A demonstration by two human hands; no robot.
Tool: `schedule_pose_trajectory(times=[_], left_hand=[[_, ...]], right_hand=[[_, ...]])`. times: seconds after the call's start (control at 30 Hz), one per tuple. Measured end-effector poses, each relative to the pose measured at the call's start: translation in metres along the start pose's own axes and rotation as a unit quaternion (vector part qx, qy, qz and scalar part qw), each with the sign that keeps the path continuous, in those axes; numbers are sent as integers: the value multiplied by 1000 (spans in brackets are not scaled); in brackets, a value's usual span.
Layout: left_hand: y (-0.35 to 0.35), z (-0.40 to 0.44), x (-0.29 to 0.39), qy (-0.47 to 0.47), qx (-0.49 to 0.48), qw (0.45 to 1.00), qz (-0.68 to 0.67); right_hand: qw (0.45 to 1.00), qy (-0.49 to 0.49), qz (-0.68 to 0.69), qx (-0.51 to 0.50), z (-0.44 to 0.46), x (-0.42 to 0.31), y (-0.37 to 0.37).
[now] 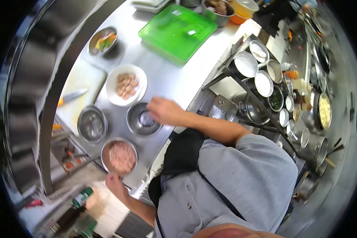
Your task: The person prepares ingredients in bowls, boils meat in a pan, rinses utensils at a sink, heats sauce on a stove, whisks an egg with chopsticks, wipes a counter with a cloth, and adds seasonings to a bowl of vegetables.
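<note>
My left hand (115,184) is closed on the near rim of a metal bowl (104,157) holding pale pink ground meat (122,157). My right hand (161,110) is curled, fingers together, over the right rim of a second metal bowl (131,123); what it pinches, if anything, is hidden. That bowl shows only a shiny patch inside. Left of it sits another metal bowl (81,126) with a similar bright patch. Chunks of pale meat (127,85) lie in a white bowl (112,91) just beyond my right hand.
A knife (73,96) lies on a white cutting board (83,75). Farther along the steel table (162,85) are a metal bowl of cut vegetables (103,42) and a green-lidded container (177,31). Seasoning pots (263,83) stand on a rack to the right, near the stove.
</note>
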State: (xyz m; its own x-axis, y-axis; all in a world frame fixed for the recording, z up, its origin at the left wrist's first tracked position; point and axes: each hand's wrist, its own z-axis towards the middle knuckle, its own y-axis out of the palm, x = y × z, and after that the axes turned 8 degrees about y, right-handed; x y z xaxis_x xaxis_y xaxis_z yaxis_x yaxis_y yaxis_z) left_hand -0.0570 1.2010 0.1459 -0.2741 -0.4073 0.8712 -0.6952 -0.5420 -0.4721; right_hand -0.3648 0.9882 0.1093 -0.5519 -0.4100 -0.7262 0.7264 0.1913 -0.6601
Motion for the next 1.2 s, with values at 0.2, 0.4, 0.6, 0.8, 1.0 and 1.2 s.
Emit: schedule_pose_trajectory(times=[0.2, 0.4, 0.6, 0.8, 1.0, 1.2], left_hand=[[45, -20, 127, 102, -56, 993, 26], [217, -10, 213, 172, -282, 929, -166], [227, -8, 201, 130, -338, 919, -157], [185, -1, 125, 13, -234, 962, -142], [186, -3, 132, -29, -170, 976, -131], [194, 4, 138, -30, -173, 973, -147]], right_hand=[[935, 53, 266, -229, -6, -30, -67], [916, 277, 288, 27, 19, 67, -168], [824, 361, 310, 307, 3, 208, -260], [742, 435, 272, 432, 6, 327, -297], [709, 376, 374, 465, 44, 325, -287], [720, 371, 420, 409, 57, 353, -296]])
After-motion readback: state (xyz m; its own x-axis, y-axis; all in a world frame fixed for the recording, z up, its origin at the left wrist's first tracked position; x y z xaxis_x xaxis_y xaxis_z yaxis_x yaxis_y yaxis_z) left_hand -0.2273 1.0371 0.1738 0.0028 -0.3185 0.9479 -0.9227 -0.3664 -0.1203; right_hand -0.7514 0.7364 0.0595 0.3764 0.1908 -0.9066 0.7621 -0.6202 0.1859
